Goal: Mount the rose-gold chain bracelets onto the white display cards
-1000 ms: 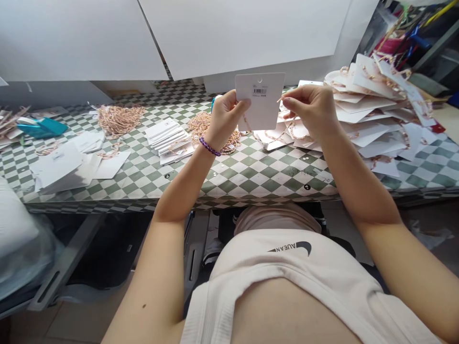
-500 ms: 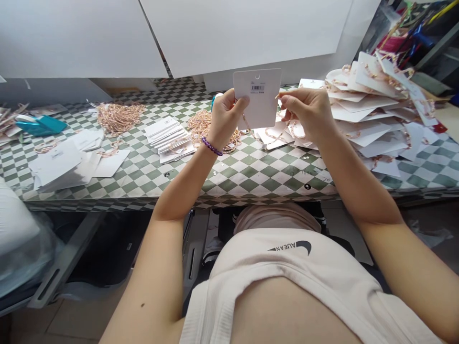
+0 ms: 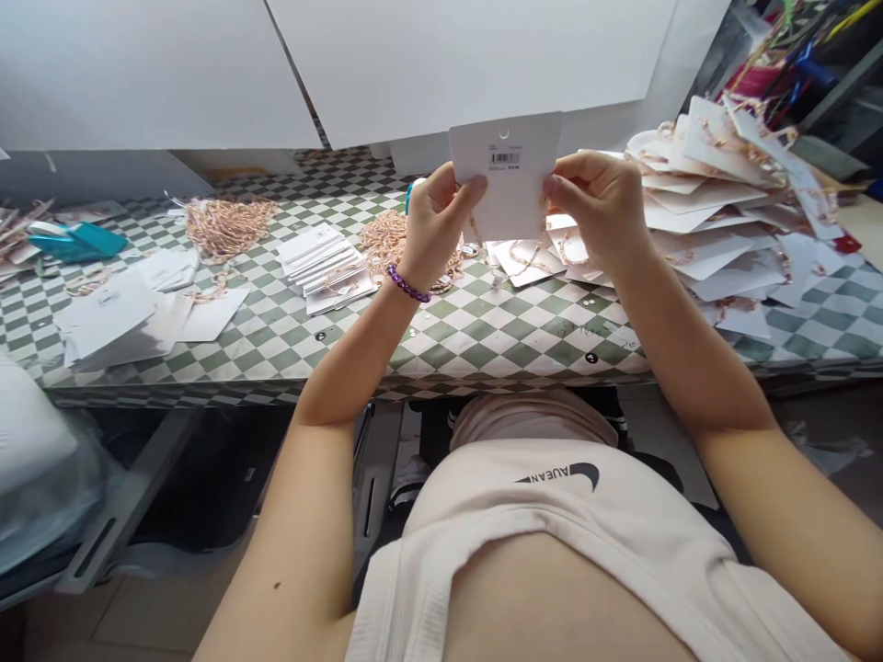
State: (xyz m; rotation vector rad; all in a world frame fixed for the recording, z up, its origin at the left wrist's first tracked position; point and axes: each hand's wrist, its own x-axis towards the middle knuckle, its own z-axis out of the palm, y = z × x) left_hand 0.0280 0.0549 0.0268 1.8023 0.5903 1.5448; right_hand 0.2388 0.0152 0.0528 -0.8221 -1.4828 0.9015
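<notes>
A white jewelry card [image 3: 509, 198] with a printed barcode and a punched hole at its top is held up above the table. My left hand [image 3: 441, 221] grips its left edge, thumb on the printed side. At the right edge my right hand [image 3: 600, 202] is closed, thumb against the card. Parts of a beaded chain [image 3: 473, 223] hang by the card's left side, and a bit shows under the right thumb. The card's far side is hidden. Just behind lie a pile of beaded chains [image 3: 384, 241] and a few cards with chains [image 3: 528, 262].
A tall stack of carded chains [image 3: 724, 202] stands on the right. To the left are a neat stack of cards [image 3: 324, 267], a chain bundle [image 3: 231, 225], loose cards [image 3: 114, 317] and a teal object [image 3: 79, 241]. A checkered cloth [image 3: 483, 340] covers the table; white panels [image 3: 483, 64] rise behind.
My right hand, earlier pinching the chain end beside the card, has moved left onto the card's right edge. The card has risen slightly and looks larger.
</notes>
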